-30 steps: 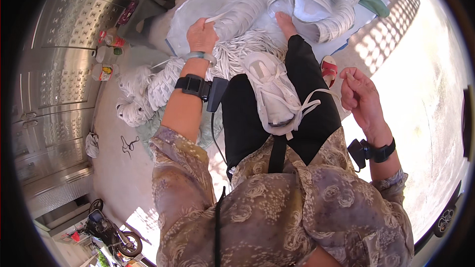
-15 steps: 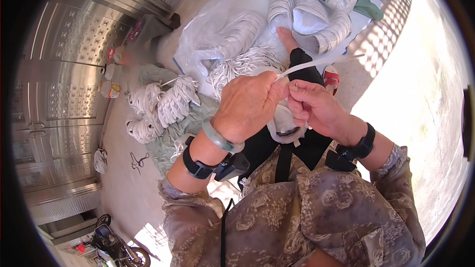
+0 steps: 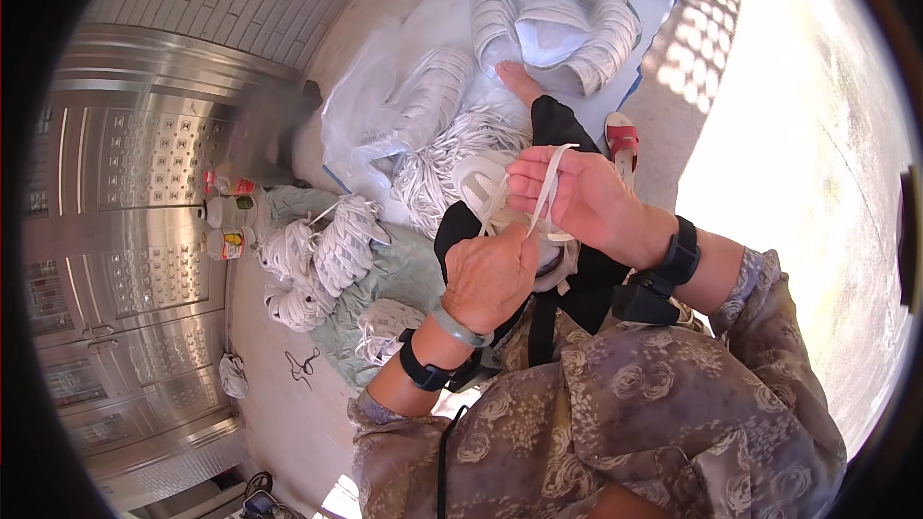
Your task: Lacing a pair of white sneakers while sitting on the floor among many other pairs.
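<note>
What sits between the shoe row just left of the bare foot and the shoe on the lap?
A heap of white laces lies between the shoe row and the shoe on the lap, as the head view shows.

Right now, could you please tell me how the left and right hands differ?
The left hand is closed, back upward, on the white lace, while the right hand is open, palm upward, with the lace across it. The left hand has a pale bangle at its wrist; the right hand has none. Both have a black wrist strap.
</note>
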Motion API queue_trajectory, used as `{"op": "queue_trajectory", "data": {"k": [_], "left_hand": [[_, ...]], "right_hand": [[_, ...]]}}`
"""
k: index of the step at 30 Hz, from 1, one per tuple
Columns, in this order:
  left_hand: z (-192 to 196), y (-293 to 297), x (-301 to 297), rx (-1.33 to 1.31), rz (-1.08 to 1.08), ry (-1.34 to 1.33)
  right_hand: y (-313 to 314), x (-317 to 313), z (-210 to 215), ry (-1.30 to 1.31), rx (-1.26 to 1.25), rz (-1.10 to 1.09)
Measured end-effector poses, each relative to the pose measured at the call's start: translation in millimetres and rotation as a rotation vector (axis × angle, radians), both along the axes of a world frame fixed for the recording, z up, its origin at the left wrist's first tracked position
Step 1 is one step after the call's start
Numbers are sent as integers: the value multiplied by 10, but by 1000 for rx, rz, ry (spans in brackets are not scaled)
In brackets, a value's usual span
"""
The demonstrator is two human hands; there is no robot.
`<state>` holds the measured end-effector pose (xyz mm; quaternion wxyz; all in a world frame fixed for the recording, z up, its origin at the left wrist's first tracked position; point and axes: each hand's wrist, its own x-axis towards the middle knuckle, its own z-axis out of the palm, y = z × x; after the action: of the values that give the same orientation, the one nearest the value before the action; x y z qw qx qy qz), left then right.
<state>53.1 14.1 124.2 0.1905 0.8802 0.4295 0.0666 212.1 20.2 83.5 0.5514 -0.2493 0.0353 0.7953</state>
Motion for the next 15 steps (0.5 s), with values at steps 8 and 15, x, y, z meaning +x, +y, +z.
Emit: {"op": "queue_trajectory", "data": {"k": [8,15], "left_hand": [[-186,-63,-98,-154,16,-84],[-231,-57,-109,-134,18,-65]], "right_hand": [[29,64,-67,-45,-36,-92],[-4,28,-2,-236,251,-126]]}}
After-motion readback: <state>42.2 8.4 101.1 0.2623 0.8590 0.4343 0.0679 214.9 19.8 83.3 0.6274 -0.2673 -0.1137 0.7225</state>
